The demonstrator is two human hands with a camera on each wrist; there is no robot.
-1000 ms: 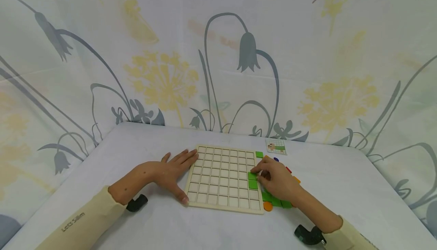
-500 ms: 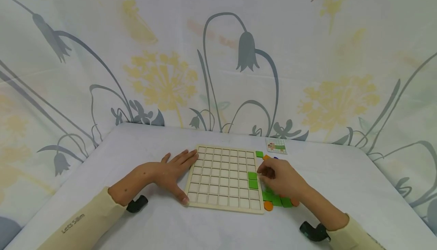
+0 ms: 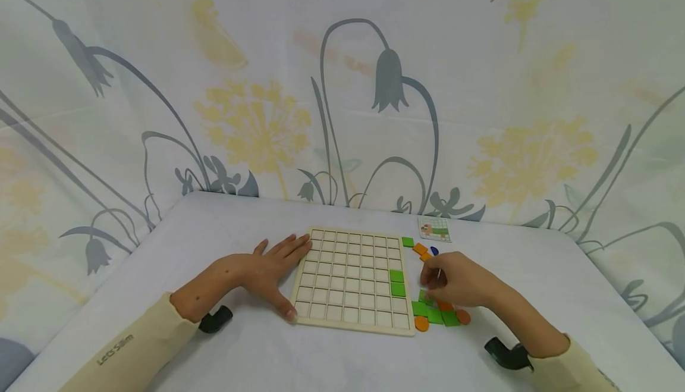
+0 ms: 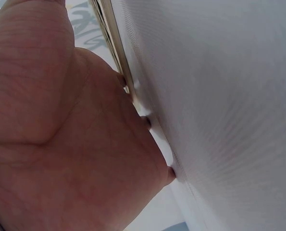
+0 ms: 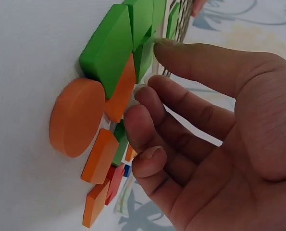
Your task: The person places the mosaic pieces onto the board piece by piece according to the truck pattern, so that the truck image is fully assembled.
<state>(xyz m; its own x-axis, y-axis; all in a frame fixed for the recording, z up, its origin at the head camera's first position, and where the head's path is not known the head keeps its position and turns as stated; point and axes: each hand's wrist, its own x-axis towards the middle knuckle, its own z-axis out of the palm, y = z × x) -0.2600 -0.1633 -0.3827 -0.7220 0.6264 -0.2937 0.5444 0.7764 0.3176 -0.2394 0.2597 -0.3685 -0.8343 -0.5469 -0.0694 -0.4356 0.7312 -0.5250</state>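
My left hand (image 3: 273, 267) rests with straight, spread fingers along the left edge of a wooden grid board (image 3: 348, 325). In the left wrist view its palm (image 4: 75, 139) fills much of the picture beside the board's edge. Two green square tiles (image 3: 398, 289) lie in the board's right-hand cells, one above the other. To the right, my right hand (image 3: 457, 282) hovers over loose pieces, fingers loosely bent and thumb apart, with nothing seen between them. In the right wrist view the thumb tip is close to a green tile (image 5: 143, 57), and the fingertips are near an orange piece (image 5: 121, 94).
Several green tiles (image 3: 434, 316) and two orange discs (image 3: 421, 323) lie by the board's lower right. Farther back are a green tile (image 3: 408, 242), orange pieces (image 3: 420, 248), a blue piece (image 3: 434, 251) and a printed card (image 3: 434, 229). A red piece (image 5: 115, 183) shows below my fingers.
My right hand has let go of the upper green tile in the board and moved right, over the loose pieces. The left hand has stayed in place.
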